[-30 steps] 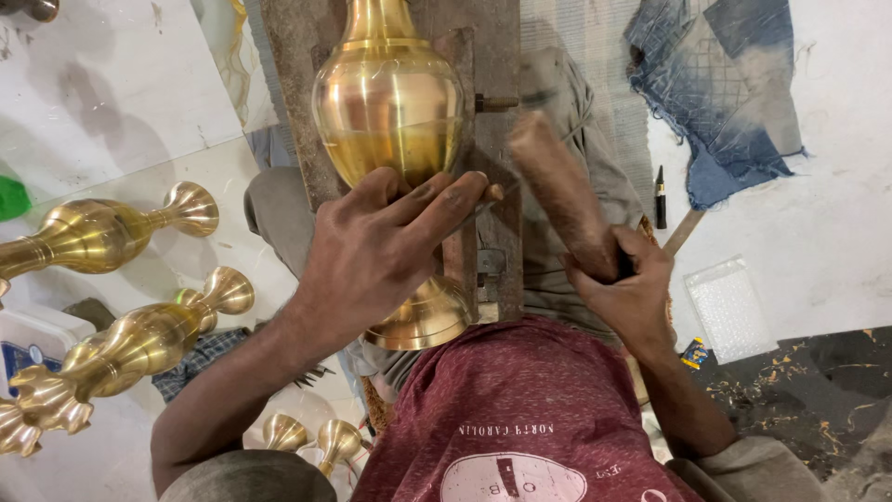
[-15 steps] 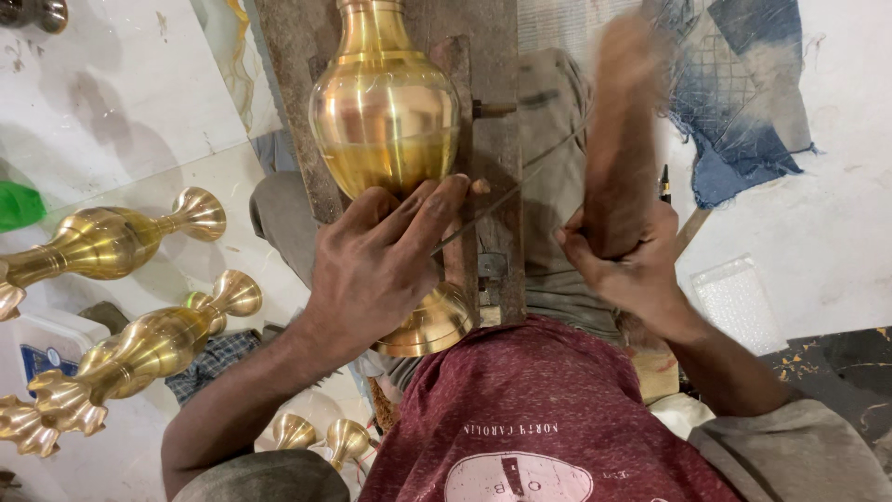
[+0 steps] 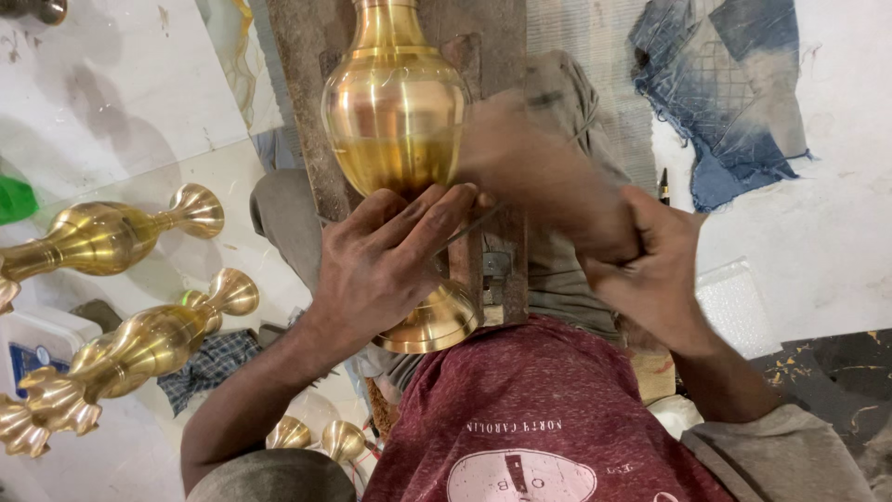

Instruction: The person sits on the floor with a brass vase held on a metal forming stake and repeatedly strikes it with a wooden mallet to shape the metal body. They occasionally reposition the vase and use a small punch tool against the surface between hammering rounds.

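Note:
A shiny brass vase (image 3: 395, 121) lies along a wooden block (image 3: 492, 270) in front of me, its round foot (image 3: 435, 323) toward my chest. My left hand (image 3: 386, 265) grips the vase at its narrow stem, with a thin metal rod (image 3: 474, 226) under the fingers. My right hand (image 3: 646, 265) is closed on a wooden mallet (image 3: 539, 177), which is blurred by motion just right of the vase body.
Two finished brass vases (image 3: 102, 237) (image 3: 139, 349) lie on the white floor at left, and smaller brass pieces (image 3: 316, 437) sit near my left elbow. A blue denim rag (image 3: 720, 102) lies at upper right. Wood shavings (image 3: 818, 372) cover the dark floor at lower right.
The mallet was raised upright half a second ago and has now swung down to the left toward the vase. My left hand has kept its hold on the stem.

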Available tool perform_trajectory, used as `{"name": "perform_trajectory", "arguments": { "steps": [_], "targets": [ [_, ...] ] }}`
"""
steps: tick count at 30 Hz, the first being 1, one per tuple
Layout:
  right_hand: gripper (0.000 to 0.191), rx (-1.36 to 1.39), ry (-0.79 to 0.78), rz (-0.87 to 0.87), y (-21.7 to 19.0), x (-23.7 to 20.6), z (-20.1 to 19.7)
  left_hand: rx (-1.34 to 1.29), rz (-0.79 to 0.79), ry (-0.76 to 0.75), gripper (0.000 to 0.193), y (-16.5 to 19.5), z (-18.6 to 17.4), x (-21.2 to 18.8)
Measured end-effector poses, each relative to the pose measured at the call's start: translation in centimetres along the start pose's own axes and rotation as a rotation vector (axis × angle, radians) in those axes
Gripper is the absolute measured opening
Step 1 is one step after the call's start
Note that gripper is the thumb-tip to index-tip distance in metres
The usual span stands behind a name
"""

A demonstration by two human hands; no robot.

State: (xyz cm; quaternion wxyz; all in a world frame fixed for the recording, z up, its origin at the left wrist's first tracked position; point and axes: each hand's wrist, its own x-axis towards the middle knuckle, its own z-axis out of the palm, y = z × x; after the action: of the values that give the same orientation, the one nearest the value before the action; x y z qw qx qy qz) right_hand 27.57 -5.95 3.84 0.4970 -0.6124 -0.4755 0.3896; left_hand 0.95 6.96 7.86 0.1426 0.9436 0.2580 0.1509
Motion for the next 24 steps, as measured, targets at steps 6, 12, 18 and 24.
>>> {"name": "perform_trajectory", "arguments": {
  "steps": [6, 12, 18, 24],
  "targets": [
    [0.01, 0.066, 0.073, 0.154, 1.7, -1.0, 0.2, -0.061, -0.004, 0.089, 0.05, -0.4, -0.2, 0.5],
    [0.012, 0.055, 0.076, 0.12, 1.1, -0.7, 0.2, -0.121, -0.034, 0.054, 0.064, -0.1, -1.1, 0.8],
    [0.018, -0.141, -0.074, 0.115, 0.4, 0.7, -0.7, -0.075, -0.052, -0.023, 0.055, -0.4, -0.7, 0.9],
    [0.008, -0.003, 0.001, 0.023, 0.1, 1.7, -0.3, -0.11, -0.047, 0.022, 0.071, -0.1, -1.1, 0.7]
  ]
}}
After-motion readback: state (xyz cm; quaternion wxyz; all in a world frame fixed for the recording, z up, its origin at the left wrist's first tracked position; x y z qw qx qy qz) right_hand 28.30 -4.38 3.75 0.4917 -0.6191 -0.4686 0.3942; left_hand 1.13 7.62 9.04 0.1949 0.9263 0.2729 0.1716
